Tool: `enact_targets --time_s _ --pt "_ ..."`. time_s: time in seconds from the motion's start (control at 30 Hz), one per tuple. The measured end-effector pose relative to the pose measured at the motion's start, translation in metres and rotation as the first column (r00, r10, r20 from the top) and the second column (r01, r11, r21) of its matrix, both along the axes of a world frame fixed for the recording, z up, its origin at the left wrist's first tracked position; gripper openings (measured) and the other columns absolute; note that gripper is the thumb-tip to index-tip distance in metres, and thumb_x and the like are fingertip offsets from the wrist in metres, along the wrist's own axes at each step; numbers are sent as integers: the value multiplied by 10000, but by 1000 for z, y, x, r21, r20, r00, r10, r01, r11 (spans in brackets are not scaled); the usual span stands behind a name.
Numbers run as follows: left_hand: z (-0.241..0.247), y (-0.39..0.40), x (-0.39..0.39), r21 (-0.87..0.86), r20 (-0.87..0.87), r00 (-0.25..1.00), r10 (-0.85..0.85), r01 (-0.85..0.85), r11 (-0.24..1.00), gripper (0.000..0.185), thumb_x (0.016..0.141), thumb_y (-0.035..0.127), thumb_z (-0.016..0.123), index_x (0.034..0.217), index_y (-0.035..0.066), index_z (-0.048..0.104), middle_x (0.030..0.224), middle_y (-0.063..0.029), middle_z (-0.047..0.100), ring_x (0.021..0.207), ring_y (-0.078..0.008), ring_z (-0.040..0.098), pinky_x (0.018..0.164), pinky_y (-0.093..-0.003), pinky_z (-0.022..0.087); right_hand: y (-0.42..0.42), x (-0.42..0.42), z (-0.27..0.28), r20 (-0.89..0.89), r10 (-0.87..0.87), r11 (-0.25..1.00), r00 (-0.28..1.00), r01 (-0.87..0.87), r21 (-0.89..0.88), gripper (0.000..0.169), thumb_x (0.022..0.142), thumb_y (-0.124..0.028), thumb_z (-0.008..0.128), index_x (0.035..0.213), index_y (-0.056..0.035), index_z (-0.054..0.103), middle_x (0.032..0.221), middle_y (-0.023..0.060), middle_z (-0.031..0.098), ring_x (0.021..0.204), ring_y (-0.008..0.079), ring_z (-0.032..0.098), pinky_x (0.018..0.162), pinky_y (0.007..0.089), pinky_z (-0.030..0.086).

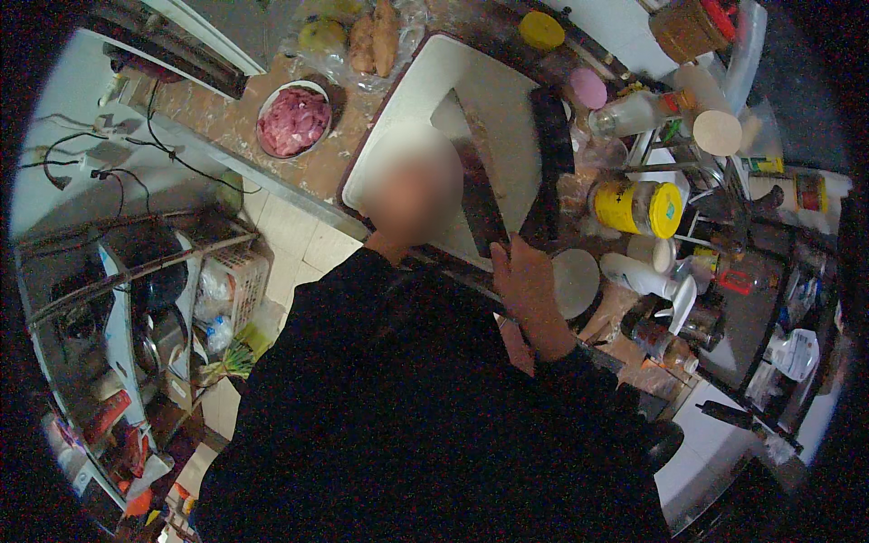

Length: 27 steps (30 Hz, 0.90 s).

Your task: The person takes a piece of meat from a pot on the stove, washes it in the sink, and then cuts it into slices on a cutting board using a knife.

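Note:
A white cutting board [502, 75] with a dark red rim lies on the brown marbled counter before me. My left hand [407, 197] is over its near left part; a blur hides the fingers and anything they may touch. My right hand [533, 288] is closed at the near end of a long, dark, wide-bladed object, apparently a knife [483, 200], which slants over the board to the right of my left hand. Left of the board stands a bowl of cut raw pink meat [295, 121].
Brown tubers [373, 41] in clear plastic lie beyond the board. To the right are a white round dish [576, 282], a yellow-lidded jar [635, 207], a white spray bottle [641, 277] and glass bottles. A rack with a plastic basket [248, 288] stands lower left.

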<state>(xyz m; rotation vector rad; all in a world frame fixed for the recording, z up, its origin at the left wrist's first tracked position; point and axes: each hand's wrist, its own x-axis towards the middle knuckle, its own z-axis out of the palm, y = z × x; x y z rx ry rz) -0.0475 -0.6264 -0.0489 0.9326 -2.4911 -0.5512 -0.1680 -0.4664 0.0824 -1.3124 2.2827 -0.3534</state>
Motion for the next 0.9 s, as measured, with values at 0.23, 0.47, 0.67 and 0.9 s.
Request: enact_targets --time_s 0.23,0.47,0.67,0.9 --pt "-4 -5 -5 1 6 1000 15 -15 1000 197 762 156 559 944 92 595 900 -118 604 839 -290 559 723 -364 451 10 -3 3 8 11 1000 1000 -11 4 302 856 -255 459 856 38 531 693 229 577 633 387 570 585 464 454" --pt "-1 -6 -7 11 12 1000 22 -22 1000 189 761 158 561 935 92 597 896 -118 604 831 -291 559 717 -367 452 15 -10 -9 -51 81 995 995 -84 -59 328 860 -275 452 766 29 530 661 215 559 613 379 561 570 460 451" --pt "1 -5 -3 25 6 1000 20 -20 999 183 760 160 563 927 93 599 892 -117 604 823 -292 560 712 -369 453 0 -17 -21 -133 154 986 979 -161 -40 353 863 -295 445 767 32 538 709 215 565 646 360 565 573 447 461" --pt "2 -8 -4 31 9 1000 15 -15 999 176 759 163 565 917 93 601 888 -117 604 814 -294 560 706 -372 454 -45 -16 -28 -28 11 1000 1000 -11 3 338 834 -287 503 863 49 520 815 260 551 766 423 530 660 482 424"
